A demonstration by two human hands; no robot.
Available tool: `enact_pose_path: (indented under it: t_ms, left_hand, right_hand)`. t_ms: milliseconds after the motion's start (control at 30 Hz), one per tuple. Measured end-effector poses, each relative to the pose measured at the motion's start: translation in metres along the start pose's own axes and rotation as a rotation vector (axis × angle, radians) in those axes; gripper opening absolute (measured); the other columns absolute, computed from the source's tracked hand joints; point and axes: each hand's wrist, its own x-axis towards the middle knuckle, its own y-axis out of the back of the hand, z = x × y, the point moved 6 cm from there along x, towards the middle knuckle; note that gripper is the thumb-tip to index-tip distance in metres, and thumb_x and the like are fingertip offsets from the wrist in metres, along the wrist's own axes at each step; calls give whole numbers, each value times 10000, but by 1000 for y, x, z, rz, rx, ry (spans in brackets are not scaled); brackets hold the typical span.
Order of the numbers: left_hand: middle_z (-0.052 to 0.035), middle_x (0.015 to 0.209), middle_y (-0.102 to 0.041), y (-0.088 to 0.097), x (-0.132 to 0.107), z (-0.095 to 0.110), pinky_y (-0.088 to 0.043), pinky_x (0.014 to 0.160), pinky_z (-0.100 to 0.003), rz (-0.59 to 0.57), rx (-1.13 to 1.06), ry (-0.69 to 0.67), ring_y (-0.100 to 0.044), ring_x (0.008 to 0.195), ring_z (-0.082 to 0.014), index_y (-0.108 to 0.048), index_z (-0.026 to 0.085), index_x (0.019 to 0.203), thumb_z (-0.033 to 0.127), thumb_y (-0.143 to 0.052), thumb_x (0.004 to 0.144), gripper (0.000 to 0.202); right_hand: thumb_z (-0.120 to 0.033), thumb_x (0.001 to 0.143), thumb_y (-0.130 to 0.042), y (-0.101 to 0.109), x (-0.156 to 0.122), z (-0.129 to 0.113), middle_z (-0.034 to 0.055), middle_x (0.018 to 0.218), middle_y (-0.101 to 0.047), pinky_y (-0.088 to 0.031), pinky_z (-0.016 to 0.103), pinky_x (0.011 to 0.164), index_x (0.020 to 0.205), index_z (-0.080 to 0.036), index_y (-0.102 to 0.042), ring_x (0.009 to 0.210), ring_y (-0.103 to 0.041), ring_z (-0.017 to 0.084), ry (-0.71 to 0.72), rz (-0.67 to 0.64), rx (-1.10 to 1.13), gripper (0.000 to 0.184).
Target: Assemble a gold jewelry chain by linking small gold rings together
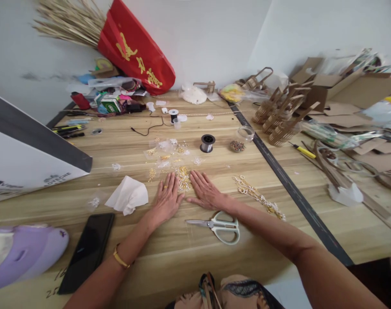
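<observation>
My left hand [167,197] lies flat on the wooden table, fingers stretched out, against the left side of a small pile of gold and silver beads [183,178]. On the pile's other side rests my right hand [206,191], also flat with straight fingers. Neither hand grips anything. Scissors [219,226] with pale handles lie just below my right wrist. Beaded chains [260,197] in gold and silver are to the right of that arm. A crumpled white tissue [128,195] sits left of my left hand. Small clear bags with beads [165,156] spread beyond my fingertips.
A spool of wire [207,143] and a dish of dark beads [237,146] stand farther back. A black phone [88,251] lies at the left, near a purple device [28,255]. Small woven baskets [281,116] and cardboard boxes [350,96] crowd the right. A red bag [136,51] leans on the wall.
</observation>
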Motion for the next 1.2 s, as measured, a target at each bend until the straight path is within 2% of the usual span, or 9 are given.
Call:
enact_pose_path:
  t_ms: [133,267,400,600,800,900,1000,1100,1200]
  left_hand:
    - [-205,1516,-165,0,14,-3,-184,1119,-521,21,-7,24,-111,1417,-298,-162,39,1448,398,-230,943,623]
    - [-237,1506,-163,7,14,-7,-202,1122,-496,41,-20,48,-114,1415,-300,-155,-9,1436,404,-239,945,648]
    - [-194,1519,-171,19,-12,-3,-215,1121,-473,96,-19,8,-102,1421,-274,-99,64,1462,431,-251,945,652]
    - [-173,1513,-211,12,-48,9,-210,1118,-486,75,16,-74,-116,1419,-281,-139,105,1464,434,-315,932,649]
    - [-188,1518,-181,3,-25,5,-208,1132,-445,19,-10,-82,-115,1420,-263,-190,50,1441,390,-291,938,615]
    - [-209,1508,-200,6,-13,2,-222,1126,-456,19,-62,-79,-136,1416,-274,-204,40,1431,387,-290,938,610]
    - [-179,1520,-191,16,-9,0,-248,1117,-459,51,-136,-85,-134,1417,-274,-227,94,1430,391,-288,942,575]
    - [-154,1522,-206,22,-6,-5,-245,1126,-440,54,-203,-54,-147,1417,-256,-250,122,1425,398,-292,944,556]
    - [-146,1513,-235,22,0,-10,-244,1129,-434,36,-240,-24,-172,1411,-256,-282,128,1413,422,-297,941,557]
  right_hand:
    - [-663,872,-229,-3,21,-3,264,1496,-153,-130,522,1130,1425,37,-209,1414,-95,324,-36,21,20,892]
    - [-689,850,-254,7,17,-4,256,1506,-114,-115,533,1127,1447,15,-149,1417,-52,328,-35,33,35,929]
    - [-649,876,-277,24,-15,-12,169,1539,-45,-88,494,1142,1480,-93,-17,1426,12,278,133,-61,93,861]
    - [-588,902,-334,26,-40,-23,70,1551,-92,-20,493,1142,1482,-220,-105,1428,17,254,356,-262,194,724]
    - [-570,911,-333,15,-10,-22,113,1541,-132,-22,466,1145,1484,-143,-76,1428,-41,244,389,-273,207,759]
    - [-556,913,-345,25,-4,-22,145,1533,-158,-79,460,1141,1470,-112,-167,1423,-68,254,397,-237,194,734]
    - [-545,898,-402,45,-14,-26,153,1499,-254,-162,466,1120,1390,-118,-368,1398,-142,281,426,-179,199,653]
    - [-463,897,-465,58,-33,-28,166,1279,-492,-339,411,1018,1214,-111,-530,1226,-399,258,369,-182,199,478]
    - [-364,921,-452,56,-51,-30,135,1052,-565,-421,376,884,1051,-128,-582,1016,-504,227,271,-220,150,300]
